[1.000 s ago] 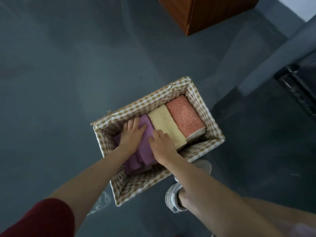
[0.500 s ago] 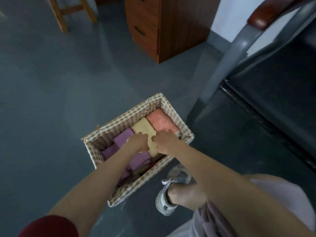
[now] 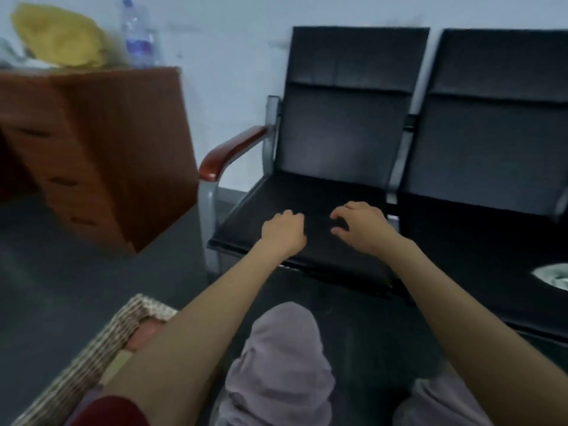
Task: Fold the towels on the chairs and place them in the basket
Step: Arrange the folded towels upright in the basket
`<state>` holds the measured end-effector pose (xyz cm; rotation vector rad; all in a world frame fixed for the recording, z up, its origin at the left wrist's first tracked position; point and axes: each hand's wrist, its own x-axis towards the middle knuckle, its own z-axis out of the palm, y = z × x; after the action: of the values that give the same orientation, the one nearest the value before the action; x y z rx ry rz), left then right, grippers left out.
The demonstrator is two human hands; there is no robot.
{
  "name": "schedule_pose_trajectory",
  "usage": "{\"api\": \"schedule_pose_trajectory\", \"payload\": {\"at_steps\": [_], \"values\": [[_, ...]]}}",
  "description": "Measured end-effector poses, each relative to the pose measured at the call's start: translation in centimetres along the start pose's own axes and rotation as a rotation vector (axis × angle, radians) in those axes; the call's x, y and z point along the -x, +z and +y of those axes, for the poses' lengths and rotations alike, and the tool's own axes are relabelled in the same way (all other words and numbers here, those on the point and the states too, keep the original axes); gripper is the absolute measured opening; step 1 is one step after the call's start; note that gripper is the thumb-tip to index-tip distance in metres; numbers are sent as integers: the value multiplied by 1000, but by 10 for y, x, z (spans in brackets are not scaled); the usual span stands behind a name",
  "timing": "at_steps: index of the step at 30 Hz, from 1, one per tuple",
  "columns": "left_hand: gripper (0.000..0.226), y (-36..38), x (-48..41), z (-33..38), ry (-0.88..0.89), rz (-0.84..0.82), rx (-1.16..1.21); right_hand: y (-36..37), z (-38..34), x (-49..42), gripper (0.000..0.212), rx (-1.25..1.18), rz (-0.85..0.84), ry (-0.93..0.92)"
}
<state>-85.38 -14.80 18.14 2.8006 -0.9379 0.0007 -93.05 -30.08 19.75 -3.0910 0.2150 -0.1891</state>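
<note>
Basket (image 3: 92, 352) behind left forearm (image 3: 190, 333), cabinet (image 3: 116, 155) beyond

We see a dim indoor scene in flat, cool, blue-grey light; its source is not visible to us. Motion blur is strongest on the left, where the reddish-brown wooden drawer cabinet (image 3: 101, 155), the crumpled yellow cloth (image 3: 58, 35) and the clear plastic bottle (image 3: 138, 35) lose their edges. The black padded metal-framed chair (image 3: 335, 139) is sharper, with a faint pale sheen on its backrest and soft shadow beneath its seat. The woven basket with checked lining (image 3: 101, 342) at lower left is streaked and soft. Straight lines bow towards the borders.
</note>
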Motion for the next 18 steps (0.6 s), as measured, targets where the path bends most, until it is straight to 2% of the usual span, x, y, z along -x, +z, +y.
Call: {"api": "schedule_pose_trajectory", "payload": {"at_steps": [8,15,18], "values": [[35,38,-54,191,411,-93,-63,-1,180,113,42,-29,-36,462],[40,105,-81,316,623,-259,-175,42,309,183,40,-27,-246,817],[39,134,-95,359,691,-316,-184,58,357,198,40,-40,-285,925]]}}
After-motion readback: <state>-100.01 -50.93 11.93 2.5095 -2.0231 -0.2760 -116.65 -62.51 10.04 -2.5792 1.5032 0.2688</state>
